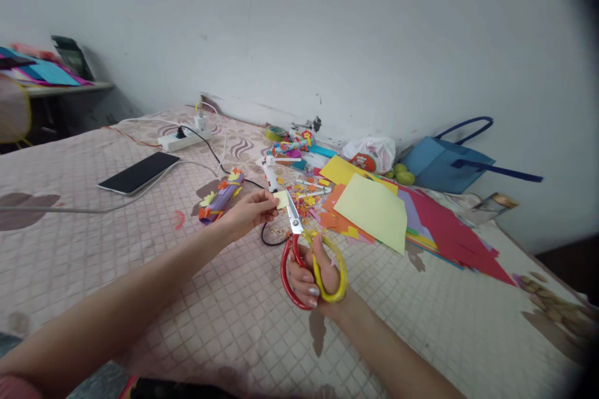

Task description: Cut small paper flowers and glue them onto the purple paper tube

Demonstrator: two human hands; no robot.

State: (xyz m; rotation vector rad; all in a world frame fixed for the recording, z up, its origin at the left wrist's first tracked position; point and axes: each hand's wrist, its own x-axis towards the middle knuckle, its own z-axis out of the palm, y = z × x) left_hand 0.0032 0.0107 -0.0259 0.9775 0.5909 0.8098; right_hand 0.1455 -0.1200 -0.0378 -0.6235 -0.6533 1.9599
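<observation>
Between the fingertips of my left hand (253, 211) is a small piece of pale yellow paper (281, 200). My right hand (311, 274) grips a pair of scissors (294, 221) with one red and one yellow handle loop. Their blades point up and away from me and meet the right edge of the paper; whether they cut into it I cannot tell. Left of my left hand lies a purple paper roll (221, 197) with yellow and orange cut-outs on it. Just beyond the paper stands a white glue gun (269, 173).
Paper scraps (309, 199) and colored sheets (374, 209) spread to the right. A black-screened tablet (139, 173) and a power strip (185, 138) with cables lie at left. A blue bag (447, 165), a plastic bag (372, 153) and a tape roll (276, 133) stand near the wall.
</observation>
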